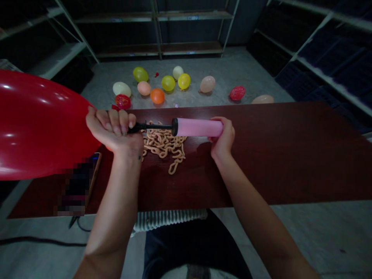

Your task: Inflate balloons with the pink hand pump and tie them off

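My left hand (112,128) is closed around the neck of a large inflated red balloon (37,124), pinching it onto the black nozzle of a hand pump. The balloon fills the left side of the view. My right hand (223,135) is wrapped around the far end of the pink pump (197,127), which lies level above the dark red table (290,155). Under the pump lies a pile of peach-coloured clips (164,145) on the table.
A phone (93,170) lies on the table near the left edge, partly blurred. Several inflated balloons (168,83) in yellow, orange, red and cream are scattered on the grey floor beyond the table. Metal shelves (157,27) line the walls.
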A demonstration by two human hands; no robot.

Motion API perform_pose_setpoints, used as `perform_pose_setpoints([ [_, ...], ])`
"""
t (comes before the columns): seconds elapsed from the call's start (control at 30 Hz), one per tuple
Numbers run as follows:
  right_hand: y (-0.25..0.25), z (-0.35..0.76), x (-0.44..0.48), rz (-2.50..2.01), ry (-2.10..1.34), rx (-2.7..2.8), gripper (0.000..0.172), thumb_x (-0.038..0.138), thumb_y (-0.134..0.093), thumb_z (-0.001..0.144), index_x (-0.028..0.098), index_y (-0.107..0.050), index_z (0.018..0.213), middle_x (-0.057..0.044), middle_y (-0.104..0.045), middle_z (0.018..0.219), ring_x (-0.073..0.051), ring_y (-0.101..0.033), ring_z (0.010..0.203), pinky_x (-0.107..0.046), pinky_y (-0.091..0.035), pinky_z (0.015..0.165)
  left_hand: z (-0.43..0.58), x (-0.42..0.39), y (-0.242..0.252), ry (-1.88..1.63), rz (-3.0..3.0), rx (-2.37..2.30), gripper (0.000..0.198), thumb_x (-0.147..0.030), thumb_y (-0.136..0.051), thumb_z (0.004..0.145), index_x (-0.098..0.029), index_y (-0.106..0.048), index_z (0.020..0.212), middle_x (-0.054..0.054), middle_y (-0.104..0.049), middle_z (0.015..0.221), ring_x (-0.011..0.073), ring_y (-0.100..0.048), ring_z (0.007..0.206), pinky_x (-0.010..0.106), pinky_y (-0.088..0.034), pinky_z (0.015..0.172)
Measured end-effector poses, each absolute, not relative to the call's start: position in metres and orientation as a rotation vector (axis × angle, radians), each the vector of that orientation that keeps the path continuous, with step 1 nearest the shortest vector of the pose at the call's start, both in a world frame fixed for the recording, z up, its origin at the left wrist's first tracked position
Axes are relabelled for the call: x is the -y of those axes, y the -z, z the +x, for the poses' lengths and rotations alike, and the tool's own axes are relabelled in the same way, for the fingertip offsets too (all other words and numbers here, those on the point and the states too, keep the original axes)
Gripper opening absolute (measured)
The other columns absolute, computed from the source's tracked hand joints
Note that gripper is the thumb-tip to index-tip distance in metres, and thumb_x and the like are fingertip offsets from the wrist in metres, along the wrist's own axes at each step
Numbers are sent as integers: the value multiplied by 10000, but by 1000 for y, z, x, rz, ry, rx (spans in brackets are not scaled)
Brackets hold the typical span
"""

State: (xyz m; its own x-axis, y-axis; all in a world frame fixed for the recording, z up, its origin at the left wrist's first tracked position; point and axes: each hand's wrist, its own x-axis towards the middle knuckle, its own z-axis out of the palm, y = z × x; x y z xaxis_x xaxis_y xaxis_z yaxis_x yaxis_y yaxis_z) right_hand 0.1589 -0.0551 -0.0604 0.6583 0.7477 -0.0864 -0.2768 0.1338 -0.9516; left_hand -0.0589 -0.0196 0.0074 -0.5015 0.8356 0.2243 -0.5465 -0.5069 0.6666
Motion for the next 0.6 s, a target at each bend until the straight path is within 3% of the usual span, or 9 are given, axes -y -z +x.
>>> perform_pose_setpoints([
  [0.27,68,129,62,-1039,-1103,749,393,622,-586,822,239,-632,896,-5,-621,822,-105,-541,554,-202,-375,406,-55,19,2,-2045,801,-691,469,-356,-474,922,-208,-152,613,-67,-98,494,92,-126,377,249,-242,400],
  [0.47,69,132,55,-1103,-985,738,403,605,-555,833,212,-642,812,-1,-607,692,-87,-505,447,-201,-320,357,-69,10,13,-1977,930,-719,490,-412,-489,922,-205,-175,607,-52,-133,494,108,-229,393,272,-286,429],
  [0.6,64,137,55,-1116,-899,701,371,560,-563,817,202,-652,770,1,-613,655,-78,-481,409,-199,-288,338,-70,7,8,-1988,930,-692,542,-448,-506,917,-197,-98,665,-69,-71,508,82,-156,380,263,-229,422],
])
